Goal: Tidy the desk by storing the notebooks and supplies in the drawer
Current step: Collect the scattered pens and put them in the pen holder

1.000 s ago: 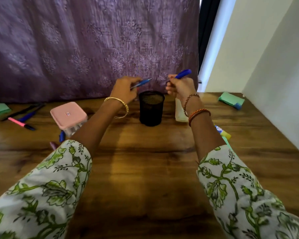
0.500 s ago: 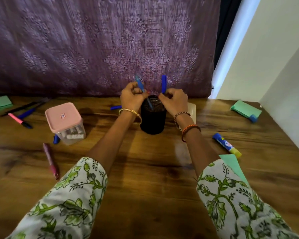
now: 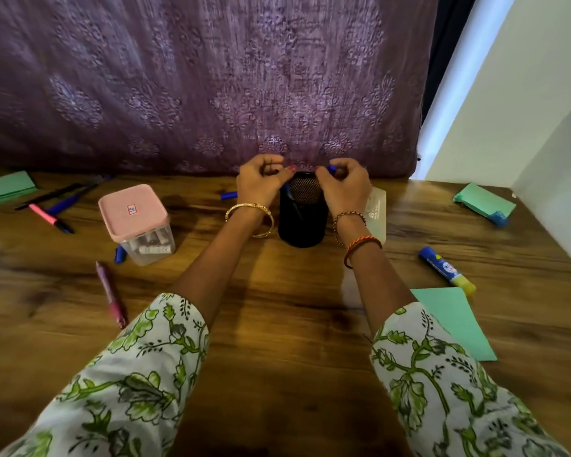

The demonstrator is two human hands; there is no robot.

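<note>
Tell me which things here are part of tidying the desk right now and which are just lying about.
In use: left hand, right hand, black mesh pen cup, blue pen.
Lying about: pink-lidded box, glue stick, purple pen, green paper.

We see the scene through one wide-angle camera worn on the head, looking forward and down across the wooden desk [image 3: 277, 324] toward the purple curtain [image 3: 195, 77] at the far edge, close enough that both sleeves fill the near corners.

blue pen in black mesh cup [image 3: 303, 212]: mostly hidden | green paper far left [image 3: 5, 188]: cut by edge
</note>
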